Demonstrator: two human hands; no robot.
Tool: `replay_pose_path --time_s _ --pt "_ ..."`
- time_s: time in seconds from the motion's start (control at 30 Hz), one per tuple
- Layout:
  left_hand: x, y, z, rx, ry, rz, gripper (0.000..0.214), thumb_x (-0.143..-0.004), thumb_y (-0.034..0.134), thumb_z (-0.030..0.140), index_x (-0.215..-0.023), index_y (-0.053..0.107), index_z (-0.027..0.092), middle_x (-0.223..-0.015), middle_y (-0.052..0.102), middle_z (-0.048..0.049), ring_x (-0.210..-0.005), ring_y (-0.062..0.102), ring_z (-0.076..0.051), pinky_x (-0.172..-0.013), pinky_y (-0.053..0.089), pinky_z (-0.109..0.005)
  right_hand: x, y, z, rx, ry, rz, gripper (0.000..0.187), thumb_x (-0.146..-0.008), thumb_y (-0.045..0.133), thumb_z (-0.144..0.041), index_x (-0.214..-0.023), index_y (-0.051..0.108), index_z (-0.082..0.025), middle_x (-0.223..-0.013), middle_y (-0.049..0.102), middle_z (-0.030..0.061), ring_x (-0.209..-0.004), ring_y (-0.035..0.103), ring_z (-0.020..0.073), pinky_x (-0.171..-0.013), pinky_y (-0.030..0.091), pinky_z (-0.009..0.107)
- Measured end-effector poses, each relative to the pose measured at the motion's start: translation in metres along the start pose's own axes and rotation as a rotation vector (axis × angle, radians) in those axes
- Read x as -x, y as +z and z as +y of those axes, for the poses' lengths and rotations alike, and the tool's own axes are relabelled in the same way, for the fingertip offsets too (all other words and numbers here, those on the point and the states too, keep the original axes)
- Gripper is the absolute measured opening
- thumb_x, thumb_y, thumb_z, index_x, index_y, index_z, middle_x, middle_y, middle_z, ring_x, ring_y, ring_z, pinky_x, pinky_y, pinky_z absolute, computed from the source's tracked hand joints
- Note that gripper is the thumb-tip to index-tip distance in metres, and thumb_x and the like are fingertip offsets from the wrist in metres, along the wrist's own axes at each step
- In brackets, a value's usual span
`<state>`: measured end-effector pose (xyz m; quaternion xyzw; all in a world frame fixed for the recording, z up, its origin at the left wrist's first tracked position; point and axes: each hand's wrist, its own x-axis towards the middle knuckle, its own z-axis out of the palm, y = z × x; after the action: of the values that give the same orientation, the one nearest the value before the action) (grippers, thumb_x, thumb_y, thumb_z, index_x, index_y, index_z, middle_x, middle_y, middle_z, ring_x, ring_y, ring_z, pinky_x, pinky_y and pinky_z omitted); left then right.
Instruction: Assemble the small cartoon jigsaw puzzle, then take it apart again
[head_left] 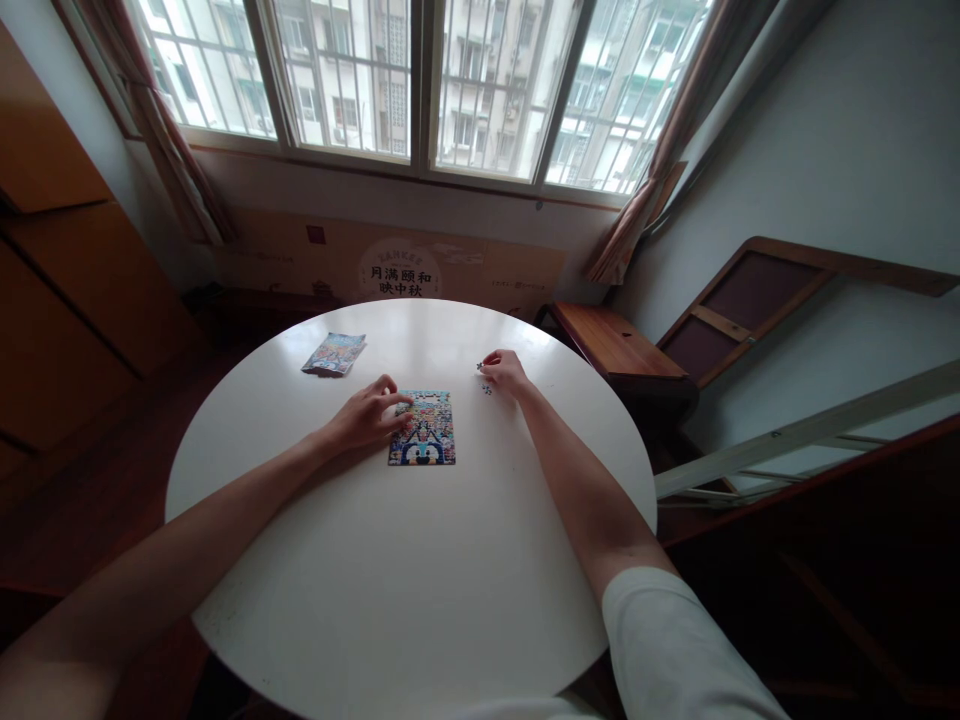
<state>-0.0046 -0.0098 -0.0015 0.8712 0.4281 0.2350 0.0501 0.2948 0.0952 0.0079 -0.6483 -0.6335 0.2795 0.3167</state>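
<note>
A colourful jigsaw puzzle lies flat on the white round table, with pale gaps showing near its top edge. My left hand rests at the puzzle's left side, its fingers apart and reaching over the upper left part. To the right of the puzzle, my right hand pinches a small puzzle piece between thumb and fingertips. Just below that hand, a few loose puzzle pieces lie on the tabletop.
A crumpled, printed packet sits at the table's back left. Beyond the table are a wooden bench on the right, a printed cardboard panel below the barred window, and orange-brown cabinets at the left.
</note>
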Motion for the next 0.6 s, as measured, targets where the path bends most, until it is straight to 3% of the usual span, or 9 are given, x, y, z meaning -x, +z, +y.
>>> replay_pose_path --time_s 0.07,0.17,0.37,0.6 --pt "0.000 -0.001 0.001 0.006 -0.001 0.006 0.037 -0.087 0.049 0.049 -0.107 0.067 0.023 -0.104 0.051 -0.0059 -0.083 0.055 -0.016 -0.077 0.048 -0.032 0.003 0.003 -0.007 -0.153 0.003 -0.008 0.023 -0.064 0.074 -0.019 -0.082 0.062 -0.013 -0.088 0.070 0.0096 -0.067 0.062 0.0139 -0.057 0.046 0.023" --pt "-0.001 -0.002 0.002 0.025 -0.008 0.008 0.035 -0.086 0.051 0.047 -0.105 0.068 0.023 -0.103 0.051 -0.0058 -0.082 0.055 -0.016 -0.076 0.048 -0.032 0.008 0.006 -0.021 -0.283 -0.077 -0.153 0.025 -0.063 0.075 -0.019 -0.084 0.065 -0.011 -0.078 0.071 0.0086 -0.063 0.059 0.0120 -0.057 0.044 0.022" --pt "-0.001 -0.003 0.002 0.059 -0.027 -0.005 0.034 -0.086 0.053 0.045 -0.109 0.067 0.024 -0.104 0.052 -0.0056 -0.077 0.054 -0.013 -0.072 0.048 -0.029 0.020 0.003 -0.046 -0.236 -0.205 -0.370 0.026 -0.062 0.075 -0.026 -0.084 0.073 -0.011 -0.071 0.071 0.0076 -0.064 0.058 0.0118 -0.056 0.040 0.021" --pt "-0.002 0.000 -0.001 0.081 -0.020 0.000 0.034 -0.086 0.052 0.043 -0.109 0.067 0.023 -0.103 0.053 -0.0059 -0.077 0.054 -0.014 -0.074 0.048 -0.029 0.029 0.002 -0.058 -0.188 -0.194 -0.410 0.023 -0.064 0.072 -0.020 -0.085 0.074 -0.011 -0.073 0.072 0.0082 -0.064 0.059 0.0117 -0.053 0.039 0.020"
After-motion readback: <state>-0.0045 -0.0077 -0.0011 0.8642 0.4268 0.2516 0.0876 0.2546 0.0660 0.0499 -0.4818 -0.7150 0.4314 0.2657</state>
